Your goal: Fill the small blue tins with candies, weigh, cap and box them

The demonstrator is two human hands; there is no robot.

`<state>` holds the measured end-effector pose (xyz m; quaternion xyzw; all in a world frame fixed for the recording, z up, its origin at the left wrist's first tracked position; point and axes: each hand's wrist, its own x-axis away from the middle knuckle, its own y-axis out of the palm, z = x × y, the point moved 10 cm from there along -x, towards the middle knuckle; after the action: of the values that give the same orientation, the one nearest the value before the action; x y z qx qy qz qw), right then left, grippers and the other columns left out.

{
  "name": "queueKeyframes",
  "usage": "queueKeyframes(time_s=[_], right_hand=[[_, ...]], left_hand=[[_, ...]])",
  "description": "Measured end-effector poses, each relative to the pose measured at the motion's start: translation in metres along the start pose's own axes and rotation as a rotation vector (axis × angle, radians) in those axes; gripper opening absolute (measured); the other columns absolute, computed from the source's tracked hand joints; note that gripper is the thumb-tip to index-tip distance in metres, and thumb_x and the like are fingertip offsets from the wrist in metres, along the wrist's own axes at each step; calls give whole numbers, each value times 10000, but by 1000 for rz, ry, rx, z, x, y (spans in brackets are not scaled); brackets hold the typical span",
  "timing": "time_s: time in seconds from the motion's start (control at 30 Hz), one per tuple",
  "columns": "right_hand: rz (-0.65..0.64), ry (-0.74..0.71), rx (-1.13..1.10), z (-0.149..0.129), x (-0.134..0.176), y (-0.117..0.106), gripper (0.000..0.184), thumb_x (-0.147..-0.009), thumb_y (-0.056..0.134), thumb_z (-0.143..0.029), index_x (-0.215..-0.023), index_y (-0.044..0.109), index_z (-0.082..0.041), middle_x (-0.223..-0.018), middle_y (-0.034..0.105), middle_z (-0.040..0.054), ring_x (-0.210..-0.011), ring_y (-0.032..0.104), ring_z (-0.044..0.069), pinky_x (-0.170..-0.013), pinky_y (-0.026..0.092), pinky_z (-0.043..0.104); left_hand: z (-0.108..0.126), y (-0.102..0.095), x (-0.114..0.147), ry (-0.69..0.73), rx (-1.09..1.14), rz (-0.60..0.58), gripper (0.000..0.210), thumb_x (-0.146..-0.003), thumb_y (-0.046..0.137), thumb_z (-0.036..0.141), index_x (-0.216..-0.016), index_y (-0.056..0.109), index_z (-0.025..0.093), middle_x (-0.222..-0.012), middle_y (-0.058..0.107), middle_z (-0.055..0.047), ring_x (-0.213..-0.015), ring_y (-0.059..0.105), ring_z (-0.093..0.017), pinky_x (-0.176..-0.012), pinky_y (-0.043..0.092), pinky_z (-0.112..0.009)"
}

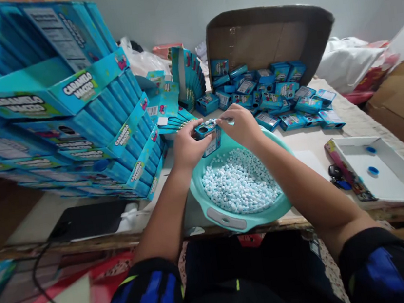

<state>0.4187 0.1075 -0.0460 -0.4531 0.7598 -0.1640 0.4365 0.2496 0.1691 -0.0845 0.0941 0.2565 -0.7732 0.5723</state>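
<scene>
The small blue candy box [213, 145] sits above the far-left rim of the turquoise basin [260, 219], its long axis seeming to run roughly upright, though fingers partly hide it. The left hand [189, 145], nearer, grasps it from the basin's left side; the right hand [239, 123] reaches over the basin to its top edge, fingertips drawn together, grip unclear. Candies [240, 181] lie inside the basin; loose blue boxes [272, 98] lie beyond it.

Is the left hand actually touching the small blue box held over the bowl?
Touching. The head view shows the left hand gripping the small blue box, its thumb lying against the near side.
</scene>
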Motion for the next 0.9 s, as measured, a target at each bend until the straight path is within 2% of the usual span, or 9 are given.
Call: queueKeyframes(time_s=[0.2, 0.33, 0.5, 0.6, 0.77, 0.9], right_hand=[[-86, -102, -131, -3, -2, 14, 208, -917, 646, -214, -786, 807, -203, -860, 680, 55, -808, 632, 180, -746, 486, 337], [-62, -76, -182, 2, -4, 16, 195, -904, 680, -238, -754, 802, -210, -843, 669, 48, -801, 616, 178, -750, 490, 341], [-105, -114, -254, -9, 0, 22, 172, -931, 678, -271, -864, 828, -223, -913, 666, 62, -871, 610, 194, -841, 515, 377], [-146, -174, -255, -20, 2, 26, 173, -943, 669, -269, -904, 835, -237, -942, 673, 67, -946, 622, 217, -920, 507, 421], [-188, -200, -301, -23, 1, 28, 185, -953, 656, -261, -974, 838, -235, -1012, 685, 90, -1014, 649, 233, -968, 517, 438], [-208, -213, -265, -25, 3, 29, 191, -950, 675, -288, -1045, 835, -248, -1061, 684, 93, -1060, 647, 248, -1023, 504, 466]], left_hand=[[4, 0, 4, -39, -83, -38, 571, -722, 889, 310, -1255, 774, 141, -1240, 785, -127, -1136, 745, -322, -1042, 603, -451], [6, 0, 4, -43, -75, -51, 561, -728, 877, 275, -1259, 769, 133, -1258, 779, -126, -1151, 746, -316, -1041, 611, -443], [8, 3, 2, 17, -52, -77, 589, -749, 887, 334, -1300, 758, 168, -1347, 743, -118, -1276, 695, -330, -1105, 577, -461], [4, 1, 2, 14, -31, -67, 603, -742, 904, 380, -1285, 763, 159, -1324, 750, -135, -1250, 706, -343, -1078, 593, -467], [3, 0, 0, 24, -46, -61, 540, -756, 901, 435, -1213, 796, 168, -1230, 785, -128, -1149, 744, -337, -1077, 590, -483], [4, 0, 0, 38, -48, -62, 550, -761, 890, 468, -1210, 800, 163, -1241, 783, -132, -1171, 737, -340, -1091, 582, -478]])
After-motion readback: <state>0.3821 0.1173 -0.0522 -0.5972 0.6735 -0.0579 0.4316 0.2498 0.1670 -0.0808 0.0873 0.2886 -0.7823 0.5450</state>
